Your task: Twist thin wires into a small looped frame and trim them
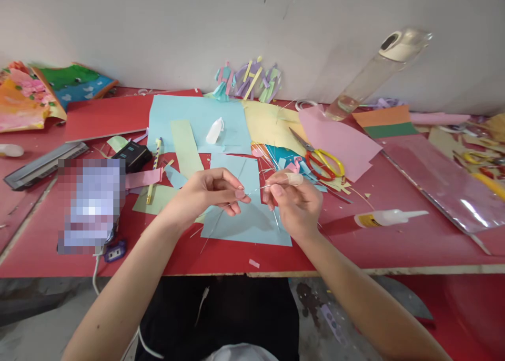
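Above a light-blue paper sheet (pixel 252 227), my two hands face each other a short gap apart. My left hand (pixel 223 190) pinches one end of a thin pale strand (pixel 253 191) between thumb and forefinger. The thumb and forefinger of my right hand (pixel 294 198), which has a bandage (pixel 294 179) on one finger, close on the strand's other side. Whether it is wire or thread I cannot tell. More fine strands stick out below both hands.
Red-and-yellow scissors (pixel 325 163) lie behind my right hand. A glue bottle (pixel 381 218) lies to the right; a small white bottle (pixel 215 131) is behind. A tall clear bottle (pixel 366 82), a pencil (pixel 154 171), a phone (pixel 92 206) and paper figures (pixel 249 79) surround the work.
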Demonstrator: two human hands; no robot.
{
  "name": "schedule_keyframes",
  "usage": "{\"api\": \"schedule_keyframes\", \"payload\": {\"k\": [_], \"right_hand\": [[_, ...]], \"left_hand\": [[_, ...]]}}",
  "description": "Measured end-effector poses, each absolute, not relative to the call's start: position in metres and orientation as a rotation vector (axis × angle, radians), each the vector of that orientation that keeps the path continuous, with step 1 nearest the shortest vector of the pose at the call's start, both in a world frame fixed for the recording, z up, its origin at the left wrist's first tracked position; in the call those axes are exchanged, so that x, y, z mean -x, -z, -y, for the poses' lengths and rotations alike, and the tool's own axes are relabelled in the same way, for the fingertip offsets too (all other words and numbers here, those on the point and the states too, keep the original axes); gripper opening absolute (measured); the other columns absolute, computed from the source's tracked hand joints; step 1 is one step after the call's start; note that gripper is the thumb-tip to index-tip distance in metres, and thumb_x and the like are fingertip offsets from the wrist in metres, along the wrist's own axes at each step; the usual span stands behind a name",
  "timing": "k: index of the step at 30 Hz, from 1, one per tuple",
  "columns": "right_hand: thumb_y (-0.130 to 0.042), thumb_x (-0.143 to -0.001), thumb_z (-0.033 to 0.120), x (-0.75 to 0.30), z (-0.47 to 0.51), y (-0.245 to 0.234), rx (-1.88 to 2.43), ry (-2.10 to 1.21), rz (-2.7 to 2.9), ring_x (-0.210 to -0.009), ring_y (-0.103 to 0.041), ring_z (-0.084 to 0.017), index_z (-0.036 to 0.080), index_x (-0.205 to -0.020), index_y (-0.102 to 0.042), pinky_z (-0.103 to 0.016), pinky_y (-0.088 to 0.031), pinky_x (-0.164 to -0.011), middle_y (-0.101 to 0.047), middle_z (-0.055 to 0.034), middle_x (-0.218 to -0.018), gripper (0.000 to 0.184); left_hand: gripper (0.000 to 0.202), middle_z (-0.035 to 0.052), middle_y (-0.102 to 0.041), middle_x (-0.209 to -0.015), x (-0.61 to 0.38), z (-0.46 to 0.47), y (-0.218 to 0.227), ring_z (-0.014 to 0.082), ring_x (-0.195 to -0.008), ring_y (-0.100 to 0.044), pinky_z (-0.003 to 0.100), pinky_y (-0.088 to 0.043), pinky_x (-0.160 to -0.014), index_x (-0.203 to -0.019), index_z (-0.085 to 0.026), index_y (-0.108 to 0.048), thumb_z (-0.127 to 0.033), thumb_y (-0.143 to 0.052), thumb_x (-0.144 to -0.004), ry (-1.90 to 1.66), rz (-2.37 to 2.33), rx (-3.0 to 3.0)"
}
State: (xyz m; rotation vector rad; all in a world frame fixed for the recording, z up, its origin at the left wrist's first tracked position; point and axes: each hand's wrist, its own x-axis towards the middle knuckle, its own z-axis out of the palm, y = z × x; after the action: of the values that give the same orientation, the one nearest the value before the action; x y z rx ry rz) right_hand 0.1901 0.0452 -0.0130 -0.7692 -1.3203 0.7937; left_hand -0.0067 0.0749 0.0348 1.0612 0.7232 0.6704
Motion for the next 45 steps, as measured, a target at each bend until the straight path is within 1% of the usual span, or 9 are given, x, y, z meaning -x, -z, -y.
{"api": "schedule_keyframes", "payload": {"k": [6,15,19,24,30,35,38,42,45], "right_hand": [[-0.062,-0.084,0.009,-0.190,-0.044,0.013,0.725,-0.665,1.401,-0.069,-0.065,-0.014,0.027,-0.094,-0.073,-0.022,-0.047,-0.041,-0.064,-0.0020,-0.086,0.024],[-0.061,-0.082,0.007,-0.202,-0.050,0.011,0.611,-0.569,1.616,-0.065,-0.061,-0.014,0.032,-0.100,-0.074,-0.030,-0.051,-0.049,-0.065,-0.0028,-0.086,0.033],[-0.060,-0.088,0.016,-0.204,-0.050,0.012,0.516,-0.800,1.594,-0.064,-0.061,-0.014,0.034,-0.100,-0.074,-0.027,-0.051,-0.044,-0.067,-0.0039,-0.091,0.026],[-0.063,-0.089,0.029,-0.201,-0.049,0.011,0.451,-1.160,1.458,-0.077,-0.065,-0.017,0.030,-0.093,-0.074,-0.027,-0.056,-0.046,-0.067,-0.0051,-0.093,0.012],[-0.062,-0.091,0.032,-0.199,-0.050,0.007,0.463,-1.352,1.378,-0.090,-0.063,-0.019,0.028,-0.084,-0.073,-0.031,-0.059,-0.054,-0.061,-0.0048,-0.099,0.013],[-0.064,-0.089,0.038,-0.209,-0.056,0.003,0.441,-1.500,1.414,-0.090,-0.064,-0.019,0.025,-0.080,-0.073,-0.034,-0.062,-0.057,-0.063,-0.0066,-0.102,0.018],[-0.069,-0.085,0.035,-0.217,-0.059,-0.003,0.541,-1.602,1.459,-0.088,-0.065,-0.020,0.023,-0.081,-0.074,-0.035,-0.063,-0.057,-0.064,-0.0076,-0.099,0.014],[-0.070,-0.084,0.026,-0.222,-0.058,-0.013,0.789,-1.684,1.519,-0.077,-0.068,-0.016,0.021,-0.101,-0.074,-0.029,-0.062,-0.053,-0.069,-0.0049,-0.083,0.018],[-0.071,-0.083,0.025,-0.221,-0.053,-0.018,0.938,-1.489,1.646,-0.068,-0.069,-0.015,0.019,-0.095,-0.075,-0.027,-0.062,-0.054,-0.072,-0.0044,-0.077,0.015]], "left_hand": [[0.008,0.0053,-0.075,-0.077,0.007,-0.079,-0.033,0.0073,-0.057,-0.066,0.014,-0.053,-0.054,-0.079,-0.011,-0.065,-0.011,-0.072,-0.079,-0.603,-0.707,-0.975],[0.009,0.0058,-0.074,-0.074,0.011,-0.080,-0.033,0.0063,-0.054,-0.064,0.014,-0.052,-0.053,-0.078,-0.011,-0.066,-0.013,-0.074,-0.077,-0.570,-0.691,-0.960],[0.013,0.0045,-0.074,-0.072,0.010,-0.078,-0.036,0.0077,-0.053,-0.064,0.017,-0.053,-0.053,-0.078,-0.011,-0.066,-0.017,-0.077,-0.075,-0.571,-0.678,-1.014],[0.013,0.0027,-0.072,-0.069,0.010,-0.077,-0.036,0.0092,-0.054,-0.066,0.019,-0.055,-0.054,-0.078,-0.012,-0.066,-0.017,-0.077,-0.075,-0.619,-0.685,-1.073],[0.014,0.0017,-0.071,-0.067,0.010,-0.077,-0.035,0.0113,-0.058,-0.068,0.020,-0.056,-0.055,-0.079,-0.012,-0.066,-0.019,-0.077,-0.075,-0.643,-0.688,-1.106],[0.012,0.0023,-0.071,-0.068,0.010,-0.077,-0.035,0.0099,-0.057,-0.067,0.019,-0.056,-0.056,-0.079,-0.012,-0.066,-0.019,-0.076,-0.076,-0.621,-0.715,-1.157],[0.011,0.0033,-0.073,-0.072,0.011,-0.078,-0.036,0.0093,-0.057,-0.066,0.019,-0.057,-0.057,-0.080,-0.012,-0.066,-0.019,-0.075,-0.077,-0.626,-0.745,-1.190],[0.012,0.0020,-0.070,-0.068,0.014,-0.079,-0.038,0.0099,-0.057,-0.066,0.020,-0.057,-0.057,-0.080,-0.012,-0.066,-0.020,-0.075,-0.077,-0.637,-0.825,-1.222],[0.013,0.0022,-0.070,-0.069,0.014,-0.079,-0.039,0.0108,-0.059,-0.066,0.022,-0.057,-0.058,-0.080,-0.012,-0.066,-0.020,-0.076,-0.076,-0.630,-0.848,-1.230]]}}
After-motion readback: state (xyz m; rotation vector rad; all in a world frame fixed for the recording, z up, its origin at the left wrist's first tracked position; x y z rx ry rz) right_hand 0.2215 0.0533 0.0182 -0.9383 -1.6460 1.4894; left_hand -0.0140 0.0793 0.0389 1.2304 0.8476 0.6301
